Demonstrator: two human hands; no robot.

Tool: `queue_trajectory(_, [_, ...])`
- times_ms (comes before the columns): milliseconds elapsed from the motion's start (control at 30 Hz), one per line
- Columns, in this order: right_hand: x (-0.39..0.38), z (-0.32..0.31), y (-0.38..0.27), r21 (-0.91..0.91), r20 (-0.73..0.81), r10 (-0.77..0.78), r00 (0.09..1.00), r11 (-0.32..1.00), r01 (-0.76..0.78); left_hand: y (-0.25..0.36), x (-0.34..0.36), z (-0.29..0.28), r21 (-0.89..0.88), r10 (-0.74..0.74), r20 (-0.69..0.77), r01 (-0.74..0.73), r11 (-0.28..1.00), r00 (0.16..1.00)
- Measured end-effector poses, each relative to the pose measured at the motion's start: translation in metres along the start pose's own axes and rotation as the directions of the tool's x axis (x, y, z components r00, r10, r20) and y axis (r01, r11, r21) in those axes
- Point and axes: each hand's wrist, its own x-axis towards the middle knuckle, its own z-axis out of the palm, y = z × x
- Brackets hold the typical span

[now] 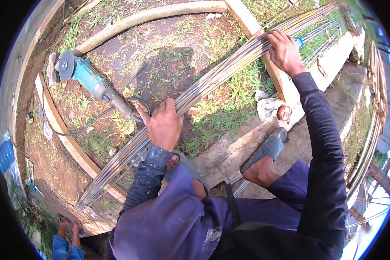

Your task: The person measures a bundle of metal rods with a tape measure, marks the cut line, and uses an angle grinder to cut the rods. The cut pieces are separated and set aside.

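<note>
A long bundle of thin steel rods (223, 71), some rusty brown, runs diagonally from lower left to upper right in front of me. My left hand (164, 127) grips it near its middle, fingers laid over the top. Farther along, toward the upper right, my right hand (285, 51) is closed over the rods beside a small blue object (298, 42). The undersides of both grips are hidden. A teal and grey angle grinder (91, 80) with a dark disc lies on the ground to the left, apart from my hands.
Wooden beams (69, 145) lie under the bundle, with another beam (271, 71) by my right hand. A curved pole (147, 19) lies at the far side. The grinder's cable trails left. A red tape measure (284, 113) sits near my foot. Another person's legs (68, 238) show lower left.
</note>
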Motion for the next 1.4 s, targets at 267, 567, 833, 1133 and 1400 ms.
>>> queue_trajectory(267, [0.034, -0.004, 0.011, 0.174, 0.279, -0.136, 0.951, 0.981, 0.089, 0.002, 0.002, -0.002, 0.007, 0.014, 0.001, -0.014, 1.0, 1.0])
queue_trajectory(567, [0.051, -0.024, -0.001, 0.021, 0.511, -0.083, 0.855, 0.996, 0.084, -0.001, 0.0, 0.0, -0.024, 0.017, -0.02, -0.018, 1.0, 1.0])
queue_trajectory(833, [0.067, 0.0, 0.019, 0.089, 0.42, -0.144, 0.896, 0.989, 0.117, 0.003, 0.001, 0.004, 0.012, 0.038, -0.035, -0.038, 0.999, 0.999])
queue_trajectory(1133, [0.046, -0.031, 0.002, -0.034, 0.322, -0.212, 0.923, 0.971, 0.235, -0.009, 0.01, 0.006, -0.068, 0.092, -0.063, -0.096, 0.993, 0.994])
queue_trajectory(1400, [0.052, -0.015, 0.005, -0.093, 0.372, -0.273, 0.887, 0.94, 0.328, -0.01, 0.013, 0.006, -0.132, 0.089, -0.054, -0.095, 0.987, 0.995])
